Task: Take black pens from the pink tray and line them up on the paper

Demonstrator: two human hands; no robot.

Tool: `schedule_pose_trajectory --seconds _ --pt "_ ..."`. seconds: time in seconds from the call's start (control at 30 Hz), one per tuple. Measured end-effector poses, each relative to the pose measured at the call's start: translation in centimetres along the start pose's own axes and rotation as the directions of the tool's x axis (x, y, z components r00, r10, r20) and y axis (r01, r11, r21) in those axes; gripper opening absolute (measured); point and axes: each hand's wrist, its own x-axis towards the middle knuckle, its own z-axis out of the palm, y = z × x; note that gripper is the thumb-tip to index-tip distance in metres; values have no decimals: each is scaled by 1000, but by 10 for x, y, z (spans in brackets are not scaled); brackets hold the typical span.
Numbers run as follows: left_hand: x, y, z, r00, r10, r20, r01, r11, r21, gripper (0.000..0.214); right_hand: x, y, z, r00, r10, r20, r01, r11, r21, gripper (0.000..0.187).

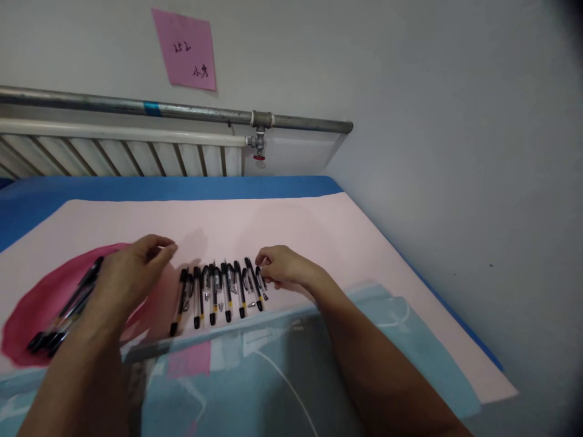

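A row of gel pens (197, 297), clear-barrelled with black ends and yellow bands, lies on the pink table covering. Among them sit loose black pen caps (246, 280) and small silvery tips (221, 307). My right hand (285, 266) is at the row's right end, fingers bent and closed on a pen cap (261, 282). Over the right side of a pink dish (27, 303) hovers my left hand (132, 270), thumb and fingers loosely curved and apart, with nothing visible between them. More black pens (68, 315) lie in the dish, partly hidden by my left forearm.
A bluish see-through plastic sheet or bag (237, 370) covers the near edge under my forearms. Behind the table run a radiator (122, 155) and a metal pipe (195, 112) with a red-handled valve (259, 156). A grey wall (455, 152) borders the right side.
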Motion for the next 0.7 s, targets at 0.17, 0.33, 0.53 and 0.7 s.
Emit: schedule_pose_trajectory --seconds 0.17,0.33,0.53,0.7 --pt "0 -17 -25 979 -203 -39 206 965 161 41 0 1 -1 999 38 4 -38 999 38 25" --pt "6 -37 -24 984 -173 29 155 937 314 38 5 5 -2 997 33 -68 -25 994 102 19" --pt "13 -53 -22 974 -162 157 110 949 296 21 18 13 -6 958 49 -281 13 976 215 11" --pt "15 -59 -18 975 -130 178 76 957 280 25 27 20 -6 943 25 -331 63 966 251 9"
